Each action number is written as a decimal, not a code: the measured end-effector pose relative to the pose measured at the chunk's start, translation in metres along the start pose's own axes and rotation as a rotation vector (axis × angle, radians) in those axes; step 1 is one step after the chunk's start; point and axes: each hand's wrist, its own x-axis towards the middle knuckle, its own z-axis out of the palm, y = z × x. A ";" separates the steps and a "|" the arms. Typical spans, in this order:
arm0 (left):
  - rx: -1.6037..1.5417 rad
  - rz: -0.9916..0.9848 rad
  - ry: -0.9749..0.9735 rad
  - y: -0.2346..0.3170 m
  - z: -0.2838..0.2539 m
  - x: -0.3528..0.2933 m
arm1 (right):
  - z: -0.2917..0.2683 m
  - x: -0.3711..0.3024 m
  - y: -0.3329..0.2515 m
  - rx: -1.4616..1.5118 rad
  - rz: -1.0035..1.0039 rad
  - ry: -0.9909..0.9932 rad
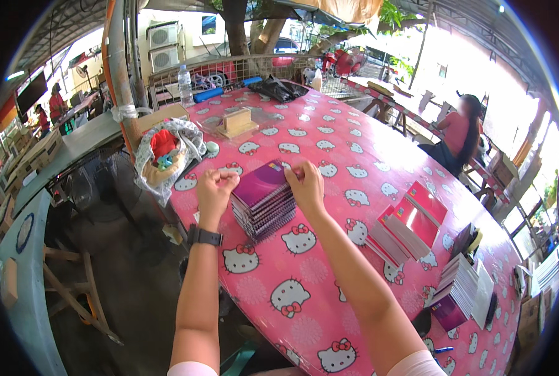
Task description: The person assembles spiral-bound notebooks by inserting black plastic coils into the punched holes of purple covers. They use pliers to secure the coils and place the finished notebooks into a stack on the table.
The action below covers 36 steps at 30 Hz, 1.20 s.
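A stack of purple spiral notebooks sits on the pink tablecloth, with the wire bindings facing me. My left hand, with a dark watch at the wrist, is closed beside the stack's left corner. Thumb and forefinger are pressed together there, and what they hold, if anything, is hidden. At the opposite edge, my right hand has its curled fingers and thumb at the top notebook's corner. Further right lie several red notebooks in overlapping piles. A row of purple-covered notebooks is nearer the table's right side.
A plastic bag with cloth hangs at the table's left edge. Beyond the stack are a wooden block holder, a water bottle and a black plastic bag. A person sits at another table at far right.
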 end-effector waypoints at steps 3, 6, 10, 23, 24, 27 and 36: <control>-0.545 -0.178 0.178 -0.028 0.030 -0.005 | 0.023 -0.012 0.009 0.084 0.020 0.118; -0.835 -0.313 0.263 -0.015 0.055 -0.015 | 0.034 -0.026 0.002 0.407 0.264 0.135; -0.910 -0.409 0.376 0.002 0.064 -0.019 | 0.042 -0.025 0.005 0.422 0.292 0.236; -0.831 -0.434 0.377 0.002 0.065 -0.015 | 0.045 -0.030 0.002 0.400 0.308 0.288; -0.839 -0.436 0.382 -0.002 0.067 -0.016 | 0.045 -0.030 0.003 0.406 0.305 0.268; -0.878 -0.453 0.364 -0.007 0.068 -0.018 | 0.039 -0.029 0.003 0.416 0.281 0.219; -0.979 -0.547 0.062 -0.078 0.070 -0.028 | -0.002 -0.086 0.004 0.288 0.303 -0.079</control>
